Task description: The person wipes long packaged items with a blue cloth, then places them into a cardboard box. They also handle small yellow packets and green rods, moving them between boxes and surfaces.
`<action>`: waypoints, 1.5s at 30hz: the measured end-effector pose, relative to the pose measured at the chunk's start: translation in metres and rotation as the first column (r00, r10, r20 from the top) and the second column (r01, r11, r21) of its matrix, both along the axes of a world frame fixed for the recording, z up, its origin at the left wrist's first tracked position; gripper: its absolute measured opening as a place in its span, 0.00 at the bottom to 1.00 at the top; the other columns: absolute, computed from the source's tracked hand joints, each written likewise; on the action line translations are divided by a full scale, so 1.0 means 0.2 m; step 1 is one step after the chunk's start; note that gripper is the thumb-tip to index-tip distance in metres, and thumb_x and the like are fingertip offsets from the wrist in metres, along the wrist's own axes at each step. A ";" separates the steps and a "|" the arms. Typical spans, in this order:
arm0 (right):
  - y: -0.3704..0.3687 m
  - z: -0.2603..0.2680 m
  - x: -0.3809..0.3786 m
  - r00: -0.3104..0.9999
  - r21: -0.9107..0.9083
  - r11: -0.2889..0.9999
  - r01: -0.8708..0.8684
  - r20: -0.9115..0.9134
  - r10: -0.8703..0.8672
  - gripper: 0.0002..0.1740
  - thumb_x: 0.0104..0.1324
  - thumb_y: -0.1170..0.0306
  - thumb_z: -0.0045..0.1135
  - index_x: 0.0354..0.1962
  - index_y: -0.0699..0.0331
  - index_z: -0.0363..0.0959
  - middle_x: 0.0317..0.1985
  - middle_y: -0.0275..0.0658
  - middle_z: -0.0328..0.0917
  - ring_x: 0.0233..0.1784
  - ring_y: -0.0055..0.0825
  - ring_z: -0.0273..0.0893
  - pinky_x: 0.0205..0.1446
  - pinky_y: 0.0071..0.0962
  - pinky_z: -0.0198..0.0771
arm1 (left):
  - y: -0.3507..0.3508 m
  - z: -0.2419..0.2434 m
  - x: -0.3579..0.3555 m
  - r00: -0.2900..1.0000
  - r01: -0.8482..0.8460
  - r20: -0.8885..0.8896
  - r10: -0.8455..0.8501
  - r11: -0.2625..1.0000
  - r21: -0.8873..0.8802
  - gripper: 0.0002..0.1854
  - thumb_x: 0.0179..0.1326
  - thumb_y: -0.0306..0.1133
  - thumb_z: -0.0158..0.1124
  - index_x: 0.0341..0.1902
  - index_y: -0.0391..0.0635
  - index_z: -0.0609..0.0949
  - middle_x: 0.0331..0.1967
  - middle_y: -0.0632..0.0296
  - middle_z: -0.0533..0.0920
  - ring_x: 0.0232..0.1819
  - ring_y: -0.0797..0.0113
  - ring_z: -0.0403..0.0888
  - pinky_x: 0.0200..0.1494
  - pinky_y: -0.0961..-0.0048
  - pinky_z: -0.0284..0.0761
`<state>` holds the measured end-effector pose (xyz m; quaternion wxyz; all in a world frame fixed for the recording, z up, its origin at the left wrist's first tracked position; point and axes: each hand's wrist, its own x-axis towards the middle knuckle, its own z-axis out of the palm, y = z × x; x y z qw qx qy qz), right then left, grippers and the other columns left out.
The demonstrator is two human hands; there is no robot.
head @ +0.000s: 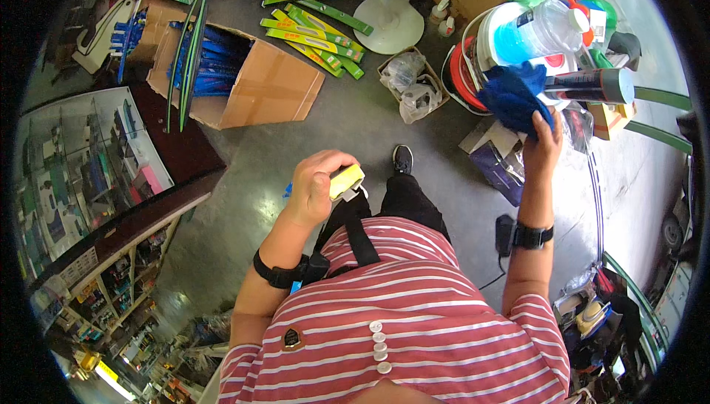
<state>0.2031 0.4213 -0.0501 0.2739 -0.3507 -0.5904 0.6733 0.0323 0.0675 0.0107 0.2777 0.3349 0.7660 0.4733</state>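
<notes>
My left hand (316,188) grips a small yellow box (347,181) in front of my thigh, its white end flap sticking out. A bit of blue shows behind that wrist. Out to the right, my right hand (544,137) holds a fuzzy dark blue cloth (513,99) by its lower edge. The cloth hangs against a white bucket (485,49). A dark spray can (591,87) with a grey end lies right beside the cloth. Above it, a clear plastic jug (541,30) of blue liquid leans on the bucket.
Long green and yellow boxes (316,32) lie on the floor near a round white stand base (391,21). A cardboard carton (266,82) holds blue packages. At left stands a glass-topped display counter (94,154). A small box of plastic bags (413,85) sits ahead.
</notes>
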 end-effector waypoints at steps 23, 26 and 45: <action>-1.16 0.61 -0.36 0.761 0.764 0.360 -0.536 0.251 0.598 0.20 0.42 0.72 0.64 0.38 0.63 0.76 0.36 0.42 0.71 0.38 0.41 0.72 0.38 0.35 0.70 | -0.19 0.09 -0.01 0.995 -0.070 -0.050 0.082 0.976 0.206 0.39 0.67 0.60 0.28 0.34 0.35 0.79 0.29 0.45 0.80 0.32 0.46 0.79 0.33 0.62 0.72; -0.98 0.44 -0.30 0.859 0.632 0.582 -0.511 0.345 0.379 0.13 0.50 0.75 0.62 0.36 0.65 0.75 0.34 0.41 0.70 0.38 0.37 0.70 0.40 0.30 0.67 | -0.16 0.17 -0.05 0.964 -0.063 -0.254 0.074 0.997 0.053 0.26 0.65 0.48 0.42 0.34 0.36 0.79 0.28 0.49 0.80 0.31 0.54 0.80 0.35 0.69 0.74; 0.21 -0.07 -0.03 0.683 0.719 0.529 -0.451 0.659 -0.314 0.28 0.53 0.62 0.65 0.51 0.63 0.72 0.53 0.50 0.69 0.55 0.47 0.68 0.58 0.39 0.66 | -0.21 0.11 -0.06 0.844 -0.464 0.442 0.303 0.826 0.319 0.49 0.60 0.73 0.21 0.43 0.36 0.76 0.34 0.55 0.81 0.37 0.67 0.77 0.43 0.75 0.71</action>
